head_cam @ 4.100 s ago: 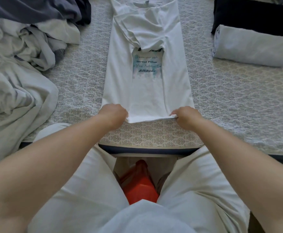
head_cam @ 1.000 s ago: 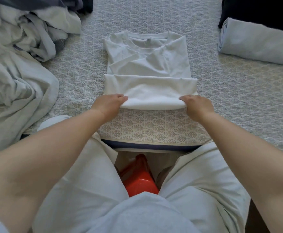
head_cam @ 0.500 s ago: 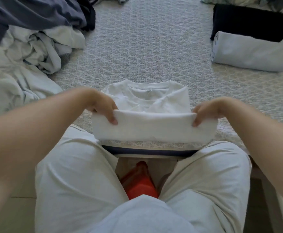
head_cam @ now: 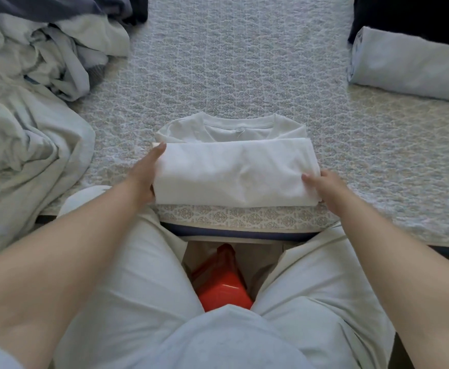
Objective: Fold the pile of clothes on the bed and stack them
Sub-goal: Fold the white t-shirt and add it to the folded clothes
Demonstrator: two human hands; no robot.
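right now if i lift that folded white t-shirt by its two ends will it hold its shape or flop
The folded white t-shirt would probably sag in the middle: it is soft cloth with creases across its top layer. The left hand and right hand sit at opposite ends, so the loose collar part behind might unfold. It looks light, likely easy to slide on the quilted bedspread.

Bare quilt (head_cam: 244, 75) lies open ahead; unfolded pile (head_cam: 31, 102) crowds left, folded stack (head_cam: 409, 67) blocks far right.
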